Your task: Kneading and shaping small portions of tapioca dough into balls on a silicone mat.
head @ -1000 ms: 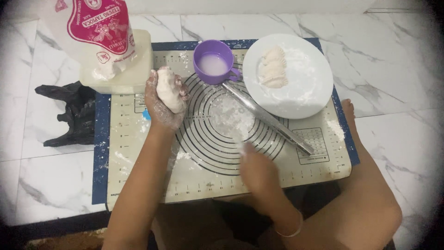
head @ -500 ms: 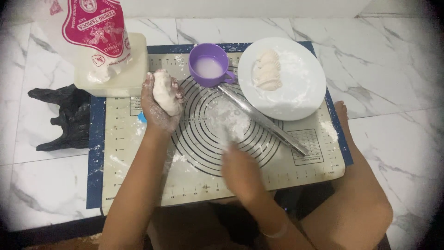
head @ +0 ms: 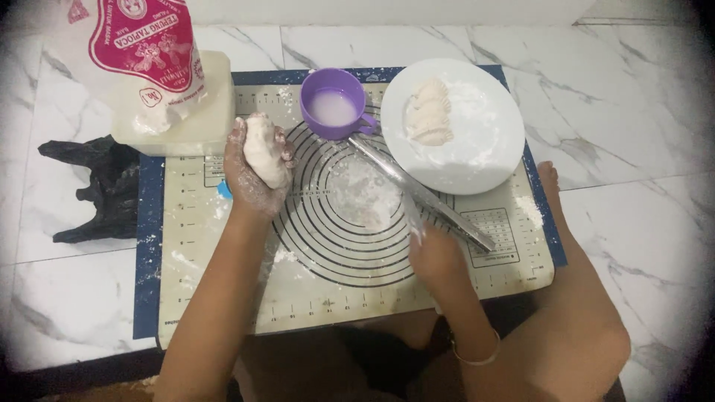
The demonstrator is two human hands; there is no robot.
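Head cam looking straight down: white marble floor (head: 640, 193) with grey veins, and a cream baking mat (head: 223, 246) with printed rings laid on a dark blue mat (head: 147, 253). The middle of the rings is dusted with flour. Along the far edge of the mat sit a clear tub (head: 195, 119) with a red-and-white flour bag (head: 145, 45) on it, a purple cup (head: 334, 104) of cloudy liquid, and a white plate (head: 477, 141) with folded dough pieces (head: 428, 112). A metal rolling pin (head: 421, 193) lies slanted from the cup toward the right side. A crumpled black bag (head: 93, 190) sits on the floor to the left.

Left hand (head: 257, 167) is closed around a lump of dough (head: 264, 152), held over the mat's left part near the tub. Right hand (head: 436, 253) rests fingertips down on the mat just beside the pin's near end, holding nothing. The near strip of the mat is bare, and so is the marble out to the right.
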